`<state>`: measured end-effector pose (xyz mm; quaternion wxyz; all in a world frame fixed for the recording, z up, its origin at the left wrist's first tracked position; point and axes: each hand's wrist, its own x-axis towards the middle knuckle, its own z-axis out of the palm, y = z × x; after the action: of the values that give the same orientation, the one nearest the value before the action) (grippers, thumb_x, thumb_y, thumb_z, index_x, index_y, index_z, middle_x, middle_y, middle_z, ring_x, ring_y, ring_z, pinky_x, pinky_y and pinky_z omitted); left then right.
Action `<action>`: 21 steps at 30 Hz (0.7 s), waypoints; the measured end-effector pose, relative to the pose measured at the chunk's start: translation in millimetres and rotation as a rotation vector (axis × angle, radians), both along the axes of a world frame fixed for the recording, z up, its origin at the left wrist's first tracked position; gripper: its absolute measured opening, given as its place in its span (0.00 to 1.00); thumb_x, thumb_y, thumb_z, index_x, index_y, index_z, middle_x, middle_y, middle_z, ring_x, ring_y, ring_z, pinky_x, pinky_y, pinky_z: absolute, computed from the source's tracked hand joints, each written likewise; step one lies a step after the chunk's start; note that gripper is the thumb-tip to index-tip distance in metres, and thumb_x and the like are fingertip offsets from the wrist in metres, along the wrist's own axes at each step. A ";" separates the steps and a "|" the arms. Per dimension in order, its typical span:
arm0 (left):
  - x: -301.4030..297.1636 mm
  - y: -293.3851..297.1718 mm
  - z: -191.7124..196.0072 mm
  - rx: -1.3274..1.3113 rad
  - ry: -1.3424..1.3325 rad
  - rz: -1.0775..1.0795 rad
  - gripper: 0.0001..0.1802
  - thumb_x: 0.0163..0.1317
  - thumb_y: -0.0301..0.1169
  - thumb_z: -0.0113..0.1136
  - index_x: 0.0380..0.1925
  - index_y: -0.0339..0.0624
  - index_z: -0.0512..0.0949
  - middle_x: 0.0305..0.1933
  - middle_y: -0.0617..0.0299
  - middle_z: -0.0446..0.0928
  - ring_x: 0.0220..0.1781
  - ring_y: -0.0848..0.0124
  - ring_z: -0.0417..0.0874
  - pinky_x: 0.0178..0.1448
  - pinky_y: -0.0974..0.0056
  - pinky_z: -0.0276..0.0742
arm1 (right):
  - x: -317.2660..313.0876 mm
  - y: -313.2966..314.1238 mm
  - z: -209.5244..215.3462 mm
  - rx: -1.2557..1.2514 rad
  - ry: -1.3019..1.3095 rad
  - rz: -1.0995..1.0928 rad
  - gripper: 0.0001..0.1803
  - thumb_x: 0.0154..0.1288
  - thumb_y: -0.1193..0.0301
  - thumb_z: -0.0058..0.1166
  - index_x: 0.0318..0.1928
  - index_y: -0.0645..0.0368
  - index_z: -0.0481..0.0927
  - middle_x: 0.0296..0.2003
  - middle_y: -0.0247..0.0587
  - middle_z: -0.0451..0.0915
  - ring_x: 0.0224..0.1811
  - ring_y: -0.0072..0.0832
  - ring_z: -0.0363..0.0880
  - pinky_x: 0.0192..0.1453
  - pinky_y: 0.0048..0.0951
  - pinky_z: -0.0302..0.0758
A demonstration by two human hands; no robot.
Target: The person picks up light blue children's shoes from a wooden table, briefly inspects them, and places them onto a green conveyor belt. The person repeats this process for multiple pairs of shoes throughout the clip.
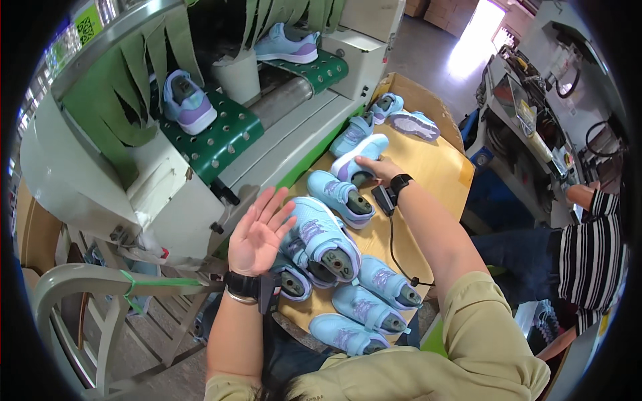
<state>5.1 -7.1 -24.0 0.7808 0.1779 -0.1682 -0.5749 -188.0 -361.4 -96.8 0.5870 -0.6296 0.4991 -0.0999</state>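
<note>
My left hand point(257, 232) is raised with fingers spread and palm up, holding nothing, just left of a pale blue shoe point(322, 237) with lilac trim. My right hand point(376, 168) reaches forward and rests its fingers on another pale blue shoe point(358, 157) lying sole-side up on the cardboard-covered table point(438, 167). Between the two hands lies a third blue shoe point(341, 197). Both wrists wear black bands; a cable runs from the right one.
Several more blue shoes lie near me point(364, 309) and at the table's far end point(401, 115). A green perforated conveyor point(221, 137) carries two shoes out from under green strip curtains. A person in a striped shirt point(592, 257) sits at right. A pale chair point(87, 287) stands at left.
</note>
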 end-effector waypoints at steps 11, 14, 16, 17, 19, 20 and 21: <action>-6.1 -6.6 17.8 0.057 -0.413 0.201 0.32 0.76 0.44 0.46 0.71 0.35 0.58 0.73 0.44 0.63 0.71 0.53 0.69 0.73 0.51 0.64 | 6.7 106.6 170.8 -0.633 -0.215 0.039 0.42 0.56 0.45 0.68 0.56 0.65 0.65 0.52 0.54 0.74 0.52 0.34 0.74 0.57 0.33 0.73; -16.5 -10.2 21.9 -0.027 -0.344 0.164 0.38 0.74 0.52 0.47 0.72 0.37 0.56 0.73 0.47 0.63 0.72 0.55 0.67 0.73 0.52 0.63 | 5.4 163.6 225.2 -0.184 -0.520 0.325 0.38 0.68 0.46 0.55 0.68 0.58 0.64 0.59 0.50 0.74 0.60 0.36 0.72 0.63 0.35 0.72; -27.6 -6.5 27.3 -0.014 -0.468 0.055 0.47 0.68 0.66 0.43 0.72 0.40 0.55 0.69 0.49 0.67 0.68 0.56 0.72 0.71 0.51 0.67 | 5.0 159.8 218.7 -0.241 -0.410 0.397 0.37 0.69 0.47 0.54 0.69 0.57 0.65 0.60 0.52 0.74 0.62 0.37 0.73 0.65 0.37 0.72; -26.2 -0.7 26.2 -0.028 -0.356 -0.003 0.52 0.63 0.71 0.43 0.73 0.40 0.55 0.66 0.47 0.70 0.60 0.55 0.78 0.61 0.51 0.75 | 2.3 154.6 211.0 -0.271 -0.353 0.432 0.36 0.70 0.48 0.54 0.69 0.57 0.65 0.60 0.52 0.74 0.63 0.37 0.73 0.66 0.37 0.71; -25.3 0.8 31.1 -0.085 -0.123 -0.135 0.59 0.56 0.78 0.41 0.73 0.41 0.54 0.61 0.42 0.74 0.50 0.51 0.84 0.43 0.50 0.85 | -16.3 131.0 151.0 -0.706 0.220 0.510 0.35 0.70 0.52 0.55 0.69 0.57 0.66 0.64 0.50 0.72 0.65 0.40 0.72 0.66 0.38 0.71; -18.9 2.8 26.0 -0.170 -0.033 -0.199 0.57 0.56 0.77 0.42 0.73 0.44 0.55 0.62 0.42 0.74 0.53 0.51 0.83 0.45 0.49 0.85 | -17.3 138.1 133.1 -0.635 0.275 0.554 0.39 0.66 0.53 0.60 0.71 0.56 0.63 0.65 0.54 0.70 0.66 0.45 0.70 0.69 0.41 0.68; -15.7 3.0 25.1 -0.158 -0.060 -0.199 0.58 0.55 0.78 0.42 0.73 0.45 0.55 0.62 0.42 0.74 0.52 0.51 0.84 0.45 0.49 0.84 | -29.6 124.8 89.6 -0.586 0.199 0.606 0.43 0.61 0.55 0.64 0.72 0.55 0.61 0.65 0.56 0.69 0.67 0.47 0.70 0.70 0.41 0.67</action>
<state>-10.6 -4.1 1.1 0.7262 0.1155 -0.2529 -0.6288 -217.6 -236.6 -7.2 0.3351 -0.8943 0.2966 0.0007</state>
